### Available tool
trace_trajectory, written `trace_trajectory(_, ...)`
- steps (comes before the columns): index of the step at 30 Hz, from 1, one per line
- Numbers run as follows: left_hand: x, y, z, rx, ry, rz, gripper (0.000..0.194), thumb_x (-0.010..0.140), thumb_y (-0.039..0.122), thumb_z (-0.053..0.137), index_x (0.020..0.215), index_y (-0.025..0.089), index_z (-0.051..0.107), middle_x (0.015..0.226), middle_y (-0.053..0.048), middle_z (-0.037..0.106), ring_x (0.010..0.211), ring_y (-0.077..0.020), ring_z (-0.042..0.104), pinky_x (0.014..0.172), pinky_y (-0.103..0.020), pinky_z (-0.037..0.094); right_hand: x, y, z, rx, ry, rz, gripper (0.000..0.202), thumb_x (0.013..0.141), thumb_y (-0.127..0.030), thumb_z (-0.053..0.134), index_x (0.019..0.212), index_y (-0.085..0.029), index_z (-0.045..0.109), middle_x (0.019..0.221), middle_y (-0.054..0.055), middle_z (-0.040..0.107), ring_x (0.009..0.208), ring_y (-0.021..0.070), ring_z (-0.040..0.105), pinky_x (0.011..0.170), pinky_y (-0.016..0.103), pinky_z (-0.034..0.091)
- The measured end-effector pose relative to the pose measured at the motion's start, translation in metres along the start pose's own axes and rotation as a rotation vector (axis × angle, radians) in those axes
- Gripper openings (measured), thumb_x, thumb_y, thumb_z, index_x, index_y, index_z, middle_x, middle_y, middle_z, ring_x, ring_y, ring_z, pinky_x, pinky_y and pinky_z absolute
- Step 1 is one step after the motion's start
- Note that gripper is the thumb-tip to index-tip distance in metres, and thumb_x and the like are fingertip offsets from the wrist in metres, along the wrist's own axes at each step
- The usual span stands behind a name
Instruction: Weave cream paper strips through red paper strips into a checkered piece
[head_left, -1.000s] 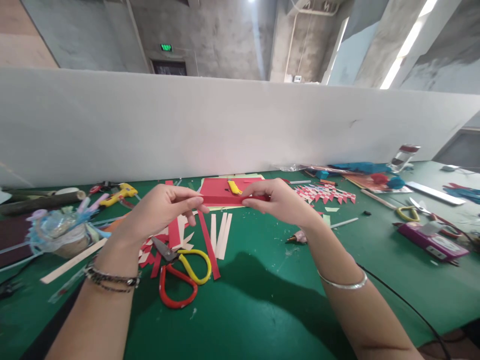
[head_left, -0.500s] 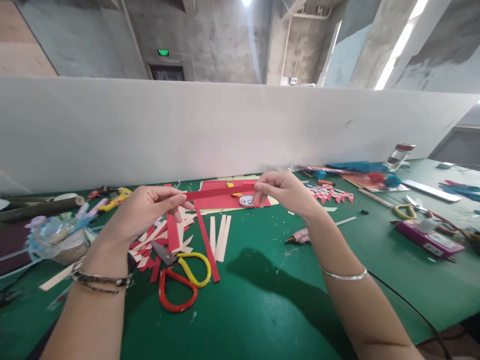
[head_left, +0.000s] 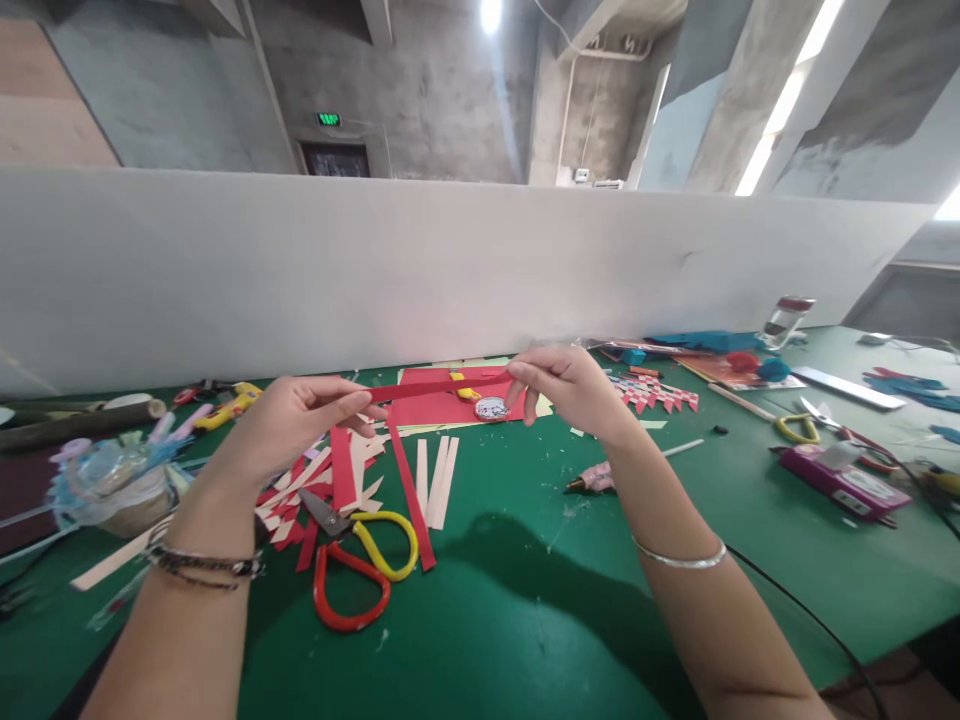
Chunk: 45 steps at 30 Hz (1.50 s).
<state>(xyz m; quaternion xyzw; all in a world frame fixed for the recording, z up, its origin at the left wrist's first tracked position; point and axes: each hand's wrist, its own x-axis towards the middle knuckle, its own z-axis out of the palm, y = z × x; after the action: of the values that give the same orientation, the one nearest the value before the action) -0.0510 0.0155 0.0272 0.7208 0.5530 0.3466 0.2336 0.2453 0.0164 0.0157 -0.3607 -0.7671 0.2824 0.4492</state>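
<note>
A red paper strip [head_left: 439,387] is stretched between my hands above the table. My left hand [head_left: 311,415] pinches its left end between thumb and fingers. At the other end, my right hand [head_left: 559,385] grips it the same way. Behind the strip lie red paper sheets [head_left: 420,408], with a yellow-handled tool [head_left: 464,385] and a round speckled disc [head_left: 491,408] on top. Below my left hand are scissors [head_left: 360,555] with one red and one yellow handle, a long red strip [head_left: 411,490], and several pale strips [head_left: 444,485].
A glue gun [head_left: 591,478] lies by my right forearm. Farther right are a purple box [head_left: 840,480], more scissors [head_left: 806,425] and a glass jar [head_left: 787,318]. At left sits a blue-wrapped basket [head_left: 124,480]. A white partition [head_left: 450,270] borders the green table [head_left: 510,640].
The view has tilted up slightly and shifted a little to the right. Both hands keep hold of the red paper strip in nearly the same pose.
</note>
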Motion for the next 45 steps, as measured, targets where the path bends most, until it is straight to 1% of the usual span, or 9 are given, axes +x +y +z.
trace_trajectory(3,-0.005,0.011,0.001,0.085,-0.015,0.053,0.046,0.073,0.059,0.062,0.108,0.029,0.068,0.107,-0.004,0.072,0.098,-0.0251,0.064,0.076,-0.027,0.051,-0.003,-0.006,0.003,-0.069,-0.110,-0.027,0.029,0.090,-0.033,0.049,0.070,-0.015,0.062,0.065,0.000,0.067,0.044,0.0056,0.059,0.051,0.021,0.044)
trace_trajectory(6,-0.013,0.030,0.022,0.134,-0.073,0.155,0.048,0.078,0.059,0.056,0.115,0.030,0.063,0.120,-0.003,0.065,0.106,-0.0250,0.059,0.080,-0.026,0.049,-0.006,-0.013,0.011,-0.141,-0.263,-0.102,0.025,0.091,-0.027,0.048,0.078,-0.015,0.065,0.068,0.000,0.069,0.045,0.0051,0.059,0.054,0.020,0.045)
trace_trajectory(10,-0.024,0.047,0.071,-0.089,-0.463,0.228,0.034,0.089,0.048,0.045,0.103,0.023,0.062,0.088,-0.002,0.068,0.077,-0.0162,0.061,0.064,-0.023,0.046,-0.008,-0.022,0.017,-0.226,-0.423,-0.156,0.025,0.092,-0.020,0.043,0.082,-0.016,0.066,0.072,0.000,0.069,0.049,0.0047,0.060,0.057,0.018,0.046)
trace_trajectory(13,-0.028,0.043,0.103,-0.294,-0.481,0.178,0.029,0.093,0.043,0.038,0.092,0.020,0.056,0.061,0.004,0.052,0.055,-0.0115,0.052,0.054,-0.023,0.040,-0.011,-0.023,0.015,-0.267,-0.462,-0.103,0.025,0.092,-0.020,0.043,0.077,-0.015,0.063,0.063,-0.002,0.065,0.050,0.0059,0.059,0.056,0.018,0.045)
trace_trajectory(16,-0.031,0.034,0.121,-0.502,-0.480,0.103,0.029,0.094,0.044,0.035,0.086,0.020,0.049,0.059,0.007,0.039,0.045,-0.0079,0.035,0.046,-0.022,0.033,-0.013,-0.019,0.013,-0.238,-0.427,0.004,0.025,0.091,-0.024,0.046,0.070,-0.015,0.058,0.057,-0.002,0.060,0.050,0.0072,0.059,0.053,0.018,0.044)
trace_trajectory(22,-0.042,0.017,0.138,-0.857,-0.562,-0.089,0.041,0.087,0.058,0.045,0.080,0.018,0.051,0.054,0.010,0.027,0.044,-0.0064,0.022,0.044,-0.022,0.025,-0.006,-0.003,0.013,-0.258,-0.379,0.134,0.031,0.087,-0.029,0.052,0.059,-0.017,0.045,0.051,-0.004,0.053,0.043,0.0057,0.050,0.048,0.019,0.040)
trace_trajectory(32,-0.051,0.003,0.151,-1.075,-0.496,-0.278,0.046,0.075,0.061,0.059,0.071,0.018,0.047,0.046,0.013,0.021,0.041,-0.0042,0.013,0.042,-0.021,0.013,0.007,0.023,0.032,-0.114,-0.613,0.229,0.046,0.089,-0.058,0.040,0.065,-0.018,0.044,0.057,-0.003,0.050,0.048,0.0072,0.049,0.050,0.021,0.041)
trace_trajectory(39,-0.049,-0.004,0.155,-1.045,-0.548,-0.296,0.052,0.069,0.068,0.060,0.072,0.017,0.048,0.044,0.013,0.026,0.039,-0.0035,0.017,0.041,-0.021,0.015,0.017,0.037,0.033,-0.191,-0.808,0.193,0.050,0.093,-0.050,0.032,0.058,-0.017,0.044,0.051,-0.003,0.046,0.044,0.0064,0.044,0.053,0.021,0.040)
trace_trajectory(45,-0.067,-0.007,0.176,-1.008,-0.599,-0.357,0.057,0.066,0.075,0.056,0.070,0.019,0.046,0.041,0.013,0.028,0.035,-0.0037,0.019,0.039,-0.022,0.016,0.044,0.086,0.025,-0.430,-0.897,0.341,0.044,0.094,-0.038,0.033,0.063,-0.014,0.054,0.058,0.000,0.053,0.052,0.0091,0.048,0.057,0.022,0.041)
